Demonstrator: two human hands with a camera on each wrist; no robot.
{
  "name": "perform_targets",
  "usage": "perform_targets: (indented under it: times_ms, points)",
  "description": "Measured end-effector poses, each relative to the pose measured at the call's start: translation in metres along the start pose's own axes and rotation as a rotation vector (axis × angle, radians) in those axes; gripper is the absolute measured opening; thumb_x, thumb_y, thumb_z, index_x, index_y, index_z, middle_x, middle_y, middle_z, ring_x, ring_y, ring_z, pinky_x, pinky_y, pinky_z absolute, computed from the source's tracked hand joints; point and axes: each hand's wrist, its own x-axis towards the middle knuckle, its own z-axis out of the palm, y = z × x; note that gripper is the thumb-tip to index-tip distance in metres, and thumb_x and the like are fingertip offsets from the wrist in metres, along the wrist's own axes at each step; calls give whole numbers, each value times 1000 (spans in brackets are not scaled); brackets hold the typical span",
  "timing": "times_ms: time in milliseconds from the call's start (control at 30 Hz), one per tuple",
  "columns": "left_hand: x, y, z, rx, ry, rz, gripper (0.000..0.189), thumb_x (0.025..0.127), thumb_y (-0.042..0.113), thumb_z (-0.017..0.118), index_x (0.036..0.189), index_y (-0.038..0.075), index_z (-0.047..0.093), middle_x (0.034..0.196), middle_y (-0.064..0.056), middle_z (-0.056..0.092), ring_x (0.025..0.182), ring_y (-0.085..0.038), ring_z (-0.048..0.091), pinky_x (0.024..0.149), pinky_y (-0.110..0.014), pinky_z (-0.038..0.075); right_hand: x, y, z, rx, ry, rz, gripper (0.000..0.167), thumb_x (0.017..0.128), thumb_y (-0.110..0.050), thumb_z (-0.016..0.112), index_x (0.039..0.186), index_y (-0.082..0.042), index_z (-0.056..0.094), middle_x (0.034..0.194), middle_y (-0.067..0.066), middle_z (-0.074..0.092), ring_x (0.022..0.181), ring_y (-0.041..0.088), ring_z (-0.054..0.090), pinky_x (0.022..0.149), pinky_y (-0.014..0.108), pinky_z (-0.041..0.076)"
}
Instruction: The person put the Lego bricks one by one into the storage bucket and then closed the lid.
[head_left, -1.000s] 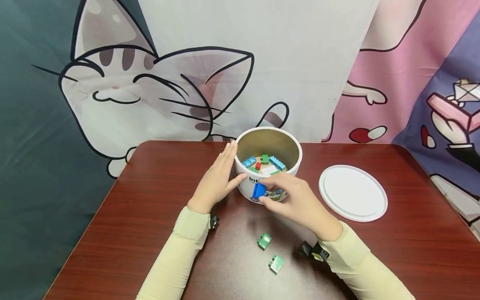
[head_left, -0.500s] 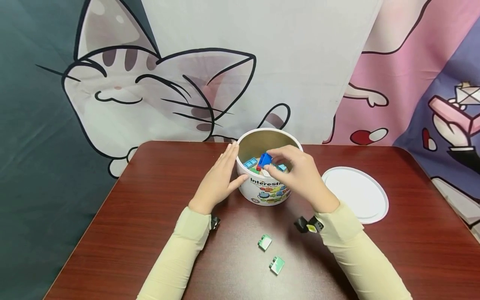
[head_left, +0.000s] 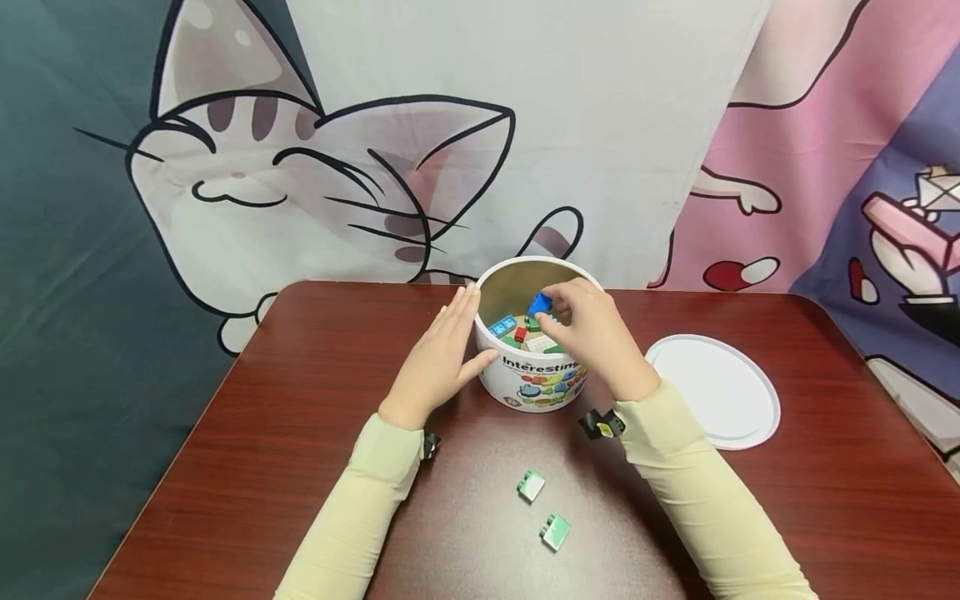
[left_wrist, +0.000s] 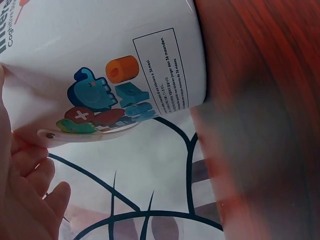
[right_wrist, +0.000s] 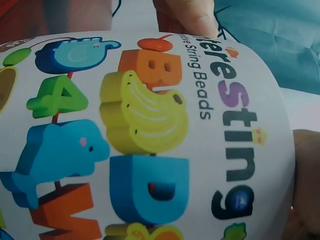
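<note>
A white round tub (head_left: pixel 534 383) with printed pictures stands near the table's back edge, its top uncovered. My left hand (head_left: pixel 435 358) rests flat against the tub's left side with straight fingers; in the left wrist view its fingers (left_wrist: pixel 35 170) touch the wall near the rim. Over the tub's mouth, my right hand (head_left: pixel 596 333) pinches a blue toy brick (head_left: pixel 539 304) between thumb and fingers. Inside lie a light blue brick (head_left: pixel 502 326), a red one (head_left: pixel 521 334), a white one (head_left: pixel 540 343) and green pieces. The tub's printed wall fills most of the right wrist view.
Two small green bricks, one farther (head_left: pixel 531 486) and one nearer (head_left: pixel 555 532), lie on the brown table (head_left: pixel 247 467) in front of the tub. A white round lid (head_left: pixel 720 392) lies flat at the right, partly behind the right sleeve. A cartoon-printed cloth (head_left: pixel 622 125) hangs behind.
My right hand has carried the blue brick from in front of the tub up over the rim and to its inside. The left hand has stayed against the tub's side.
</note>
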Motion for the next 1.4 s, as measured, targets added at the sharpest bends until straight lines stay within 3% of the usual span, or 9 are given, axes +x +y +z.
perform_targets:
  times_ms: [233,433,600,800,933,1067,1167,1233,1400]
  points:
    - [1,1,-1,25,4,9,85,101,44,61,161,0,20,166,-18,22,156,-23,12,123,-48,22,0,-2,2,-69,-12,51,34,92,-10,69,122,7,67,116,24,63,101,36,67,90,49,55]
    - [0,3,-3,22,4,1,84,100,43,62,160,-1,22,165,-18,25,155,-23,14,124,-46,19,-3,0,6,-87,32,11,27,93,-11,67,115,4,70,109,20,66,98,34,65,89,48,53]
    - [0,1,-3,26,-7,-10,85,101,44,61,160,0,20,166,-17,22,156,-22,13,125,-45,18,-6,3,9,-41,93,-82,21,93,-9,66,109,3,71,103,16,67,94,31,64,87,46,53]
    - [0,0,-1,20,-10,-12,86,100,44,62,160,-1,20,166,-17,21,155,-24,14,124,-48,21,-14,2,8,101,174,-195,15,92,-4,67,105,-2,73,99,8,70,89,21,65,80,40,57]
    - [1,-1,1,1,4,6,86,100,43,62,160,-1,20,166,-17,21,155,-26,15,124,-46,20,-28,-4,5,129,205,-346,13,89,-2,68,101,-5,74,96,4,70,87,15,64,77,29,55]
    - [1,-1,1,-4,16,18,85,100,43,63,160,-2,21,166,-18,22,155,-28,17,123,-47,21,-43,-13,2,138,136,-517,14,87,-1,67,100,-6,73,93,1,68,84,12,63,76,22,53]
    - [1,-1,1,-6,16,18,85,100,43,63,160,-2,21,165,-19,24,155,-27,17,123,-49,23,-54,-15,1,138,21,-578,14,88,-3,68,100,-8,72,94,-1,66,86,10,62,77,21,53]
    - [1,-1,1,-7,18,18,85,100,42,63,160,-2,22,165,-21,25,155,-28,17,122,-50,24,-60,-14,2,138,-61,-593,13,88,-4,69,100,-9,71,95,-3,65,88,10,62,77,21,54]
    - [0,0,1,-10,15,9,86,100,43,62,160,-2,20,165,-20,23,155,-26,15,122,-50,24,-71,-12,6,139,-269,-540,11,91,-8,71,102,-12,71,96,-3,64,90,12,62,78,27,57]
